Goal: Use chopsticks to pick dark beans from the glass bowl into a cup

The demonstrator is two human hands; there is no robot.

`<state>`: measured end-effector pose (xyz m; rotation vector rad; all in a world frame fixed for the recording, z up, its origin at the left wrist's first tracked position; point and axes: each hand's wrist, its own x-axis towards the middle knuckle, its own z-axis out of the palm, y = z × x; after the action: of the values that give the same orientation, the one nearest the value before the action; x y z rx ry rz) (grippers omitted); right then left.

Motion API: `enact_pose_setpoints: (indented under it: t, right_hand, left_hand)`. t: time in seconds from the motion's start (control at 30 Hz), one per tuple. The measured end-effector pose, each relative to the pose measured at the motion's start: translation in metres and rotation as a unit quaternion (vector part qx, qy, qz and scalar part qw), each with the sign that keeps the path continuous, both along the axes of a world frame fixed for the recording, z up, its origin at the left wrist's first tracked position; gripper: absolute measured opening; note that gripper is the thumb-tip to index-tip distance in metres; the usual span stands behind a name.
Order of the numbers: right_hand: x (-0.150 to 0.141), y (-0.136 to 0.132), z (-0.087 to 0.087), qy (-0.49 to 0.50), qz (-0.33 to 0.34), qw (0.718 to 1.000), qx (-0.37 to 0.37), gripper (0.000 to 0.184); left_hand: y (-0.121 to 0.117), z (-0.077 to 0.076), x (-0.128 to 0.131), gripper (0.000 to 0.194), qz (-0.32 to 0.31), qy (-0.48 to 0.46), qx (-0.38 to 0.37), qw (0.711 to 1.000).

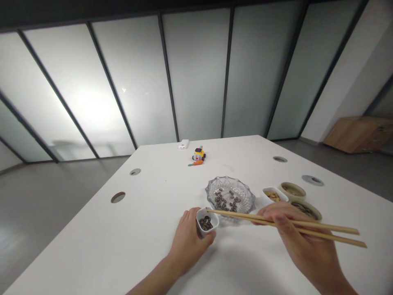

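My left hand is wrapped round a small white cup with several dark brown beans inside. In my right hand is a pair of wooden chopsticks, pointing left. Their tips meet over the far rim of the cup; whether a bean sits between them is too small to tell. Just beyond the cup stands a clear glass bowl holding more dark beans. Behind my right hand is a white dish with tan pieces in it, beside two greenish bowls, the nearer one containing dark bits.
Farther back on the white table are a yellow toy vehicle, an orange toy carrot and a white box-shaped device. Round holes pierce the tabletop on both sides. A wooden cabinet stands at far right.
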<state>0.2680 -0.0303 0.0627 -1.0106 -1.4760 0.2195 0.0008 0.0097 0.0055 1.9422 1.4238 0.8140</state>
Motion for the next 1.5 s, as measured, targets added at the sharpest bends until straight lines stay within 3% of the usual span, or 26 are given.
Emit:
enact_pose_setpoints:
  t: [0.17,0.33,0.53,0.63,1.03,1.3,1.5]
  right_hand:
    - [0.002,0.008,-0.007,0.109,0.058,0.992,-0.010,0.027]
    - [0.004,0.005,-0.001,-0.049,-0.009,0.999,0.010,0.030]
    - [0.014,0.014,-0.004,-0.168,-0.098,0.976,0.094,0.025]
    - [0.017,0.021,-0.012,-0.199,-0.078,0.973,0.082,0.029]
    - [0.026,0.033,-0.024,-0.205,-0.056,0.976,0.051,0.025]
    - [0.026,0.036,-0.030,-0.190,-0.053,0.978,0.074,0.020]
    - [0.024,0.038,-0.036,-0.181,-0.029,0.983,0.032,0.021]
  left_hand:
    - [-0.001,0.004,0.001,0.038,0.001,0.013,-0.012,1.000]
    - [-0.002,0.005,0.001,0.037,0.008,0.020,-0.018,1.000]
    - [-0.001,0.001,0.000,0.036,0.005,0.017,-0.015,1.000]
    - [-0.002,0.002,0.001,0.034,0.007,0.016,-0.015,1.000]
    - [-0.003,0.005,0.000,0.033,0.003,0.022,-0.015,1.000]
    - [-0.003,0.007,0.000,0.034,0.005,0.024,-0.017,1.000]
    - [-0.004,0.009,0.001,0.032,0.008,0.029,-0.015,0.999]
